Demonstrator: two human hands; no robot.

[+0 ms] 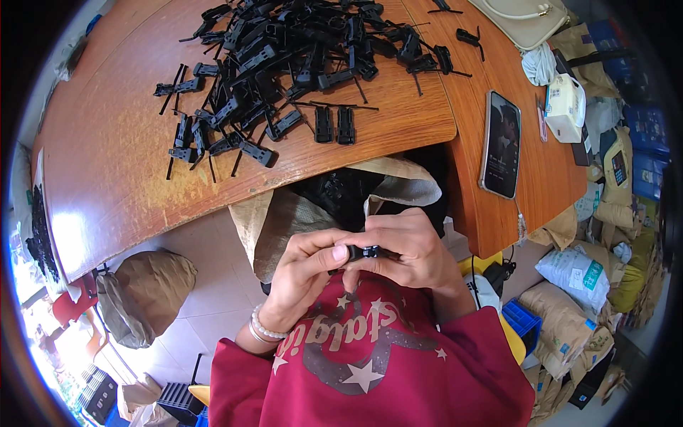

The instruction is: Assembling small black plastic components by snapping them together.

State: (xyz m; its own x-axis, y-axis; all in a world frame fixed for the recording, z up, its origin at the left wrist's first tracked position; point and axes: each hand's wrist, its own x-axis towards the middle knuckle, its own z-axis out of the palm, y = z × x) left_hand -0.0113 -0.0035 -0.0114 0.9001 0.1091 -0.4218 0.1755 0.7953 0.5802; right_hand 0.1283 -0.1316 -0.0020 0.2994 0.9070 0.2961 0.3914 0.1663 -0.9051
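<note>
Both of my hands meet in front of my chest on one small black plastic part [366, 252]. My left hand [306, 274] pinches its left end with thumb and fingers; a bead bracelet sits on that wrist. My right hand [407, 245] closes over its right end from above. Most of the part is hidden by my fingers. On the wooden table [107, 156] above lies a big heap of similar black plastic parts [284, 57], with two [335, 124] side by side near the table's edge.
An open woven sack [284, 220] with black content stands below the table edge. A phone [501, 142] lies on the right table wing, next to a tissue pack [565, 107] and a beige bag [523, 18]. Filled sacks [569, 320] crowd the right floor; a brown sack [146, 292] sits left.
</note>
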